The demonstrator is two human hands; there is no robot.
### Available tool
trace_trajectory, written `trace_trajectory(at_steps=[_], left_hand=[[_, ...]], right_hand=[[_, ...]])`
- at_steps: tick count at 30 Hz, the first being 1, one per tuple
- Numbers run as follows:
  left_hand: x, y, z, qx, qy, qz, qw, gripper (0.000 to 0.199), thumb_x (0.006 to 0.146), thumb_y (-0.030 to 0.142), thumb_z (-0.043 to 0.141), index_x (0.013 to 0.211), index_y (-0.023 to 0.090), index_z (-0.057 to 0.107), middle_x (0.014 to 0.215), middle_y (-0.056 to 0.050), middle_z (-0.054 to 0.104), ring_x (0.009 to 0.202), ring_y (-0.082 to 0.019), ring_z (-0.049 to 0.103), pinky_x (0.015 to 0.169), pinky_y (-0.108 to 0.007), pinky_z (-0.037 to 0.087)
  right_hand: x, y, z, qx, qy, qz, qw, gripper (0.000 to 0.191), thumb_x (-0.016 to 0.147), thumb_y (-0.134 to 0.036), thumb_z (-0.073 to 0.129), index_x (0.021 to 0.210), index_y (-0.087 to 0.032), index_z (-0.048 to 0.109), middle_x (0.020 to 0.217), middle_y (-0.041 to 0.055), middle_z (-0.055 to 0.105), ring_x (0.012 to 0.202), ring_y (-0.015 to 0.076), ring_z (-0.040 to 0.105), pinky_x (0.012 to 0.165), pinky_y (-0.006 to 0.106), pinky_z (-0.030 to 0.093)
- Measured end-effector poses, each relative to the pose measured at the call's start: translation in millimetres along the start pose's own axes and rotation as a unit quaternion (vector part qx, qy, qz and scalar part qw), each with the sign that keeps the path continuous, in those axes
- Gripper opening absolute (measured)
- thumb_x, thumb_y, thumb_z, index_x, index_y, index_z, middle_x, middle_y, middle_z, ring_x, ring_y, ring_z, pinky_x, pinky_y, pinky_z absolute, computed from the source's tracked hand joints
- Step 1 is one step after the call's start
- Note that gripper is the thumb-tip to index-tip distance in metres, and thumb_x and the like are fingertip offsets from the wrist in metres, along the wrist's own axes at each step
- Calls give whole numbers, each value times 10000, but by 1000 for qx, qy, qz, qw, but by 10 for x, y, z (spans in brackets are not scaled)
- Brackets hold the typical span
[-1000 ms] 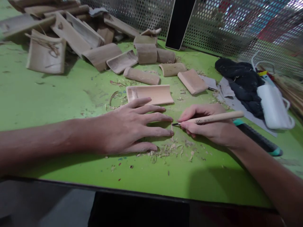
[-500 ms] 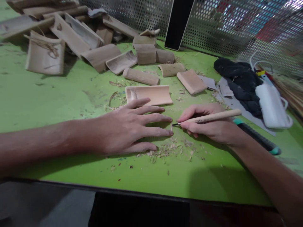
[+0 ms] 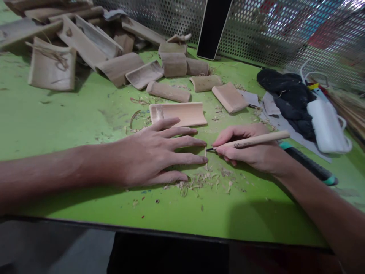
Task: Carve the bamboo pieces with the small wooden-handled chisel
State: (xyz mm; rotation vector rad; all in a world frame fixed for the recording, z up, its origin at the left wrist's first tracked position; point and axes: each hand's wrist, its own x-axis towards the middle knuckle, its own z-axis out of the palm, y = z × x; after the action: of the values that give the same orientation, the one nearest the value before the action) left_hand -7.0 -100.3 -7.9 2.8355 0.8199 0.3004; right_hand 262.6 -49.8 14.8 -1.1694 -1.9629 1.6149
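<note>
My left hand (image 3: 156,152) lies flat, palm down and fingers spread, on the green table. Two of its fingertips touch a thin pale strip (image 3: 205,153). My right hand (image 3: 248,148) grips a wooden-handled tool (image 3: 256,140) between thumb and fingers, its thin dark tip at the strip, close to my left fingertips. Just beyond my left hand rests a curved bamboo piece (image 3: 182,114), hollow side up. Fine shavings (image 3: 199,180) are scattered nearer the table's front edge, below the fingertips.
Many bamboo pieces (image 3: 119,68) are heaped at the back left of the green table (image 3: 85,118). Behind stands a perforated metal screen (image 3: 256,34). On the right lie a black cloth bundle (image 3: 288,99), a white object (image 3: 326,125) and a black-and-teal cutter (image 3: 310,163).
The whole view has shifted very slightly. Both hands and the tool keep nearly the same places on the table.
</note>
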Motion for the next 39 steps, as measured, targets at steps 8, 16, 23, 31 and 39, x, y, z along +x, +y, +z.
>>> trace_trajectory(at_steps=[8, 16, 23, 31, 39], left_hand=[[7, 7, -5, -16, 7, -7, 1000, 468, 1034, 519, 444, 1487, 419, 498, 1582, 29, 475, 1485, -334, 394, 1277, -543, 164], [4, 1, 0, -11, 1, -3, 1000, 482, 1037, 536, 422, 1504, 423, 471, 1602, 33, 448, 1499, -331, 367, 1275, -535, 147], [-4, -11, 15, 0, -6, -1, 1000, 497, 1043, 539, 407, 1523, 416, 442, 1624, 22, 413, 1510, -323, 342, 1277, -543, 115], [7, 1, 2, -9, -4, -4, 1000, 480, 1043, 524, 411, 1508, 417, 459, 1608, 30, 437, 1511, -318, 340, 1275, -553, 126], [6, -14, 18, -16, -5, 2, 1000, 496, 1042, 530, 416, 1519, 399, 453, 1601, 4, 449, 1500, -320, 358, 1274, -565, 113]], right_hand=[[1, -50, 20, 5, -9, 4, 1000, 51, 849, -186, 751, 805, -177, 729, 575, 13, 629, 480, 108, 537, 426, 216, 409], [89, -255, -19, -76, -61, -13, 995, 67, 821, -174, 731, 760, -161, 706, 666, 31, 660, 543, 114, 542, 440, 223, 375], [258, -267, -101, -114, -117, -7, 987, 50, 822, -179, 738, 776, -159, 732, 660, 13, 651, 555, 103, 536, 453, 210, 362], [203, -68, -58, 59, 7, -53, 997, 276, 905, -425, 728, 789, -175, 744, 743, 31, 618, 642, 120, 549, 538, 240, 463], [163, -202, 253, 120, 99, -128, 979, 220, 877, -292, 771, 1089, -256, 719, 965, 19, 617, 725, 129, 573, 681, 276, 522]])
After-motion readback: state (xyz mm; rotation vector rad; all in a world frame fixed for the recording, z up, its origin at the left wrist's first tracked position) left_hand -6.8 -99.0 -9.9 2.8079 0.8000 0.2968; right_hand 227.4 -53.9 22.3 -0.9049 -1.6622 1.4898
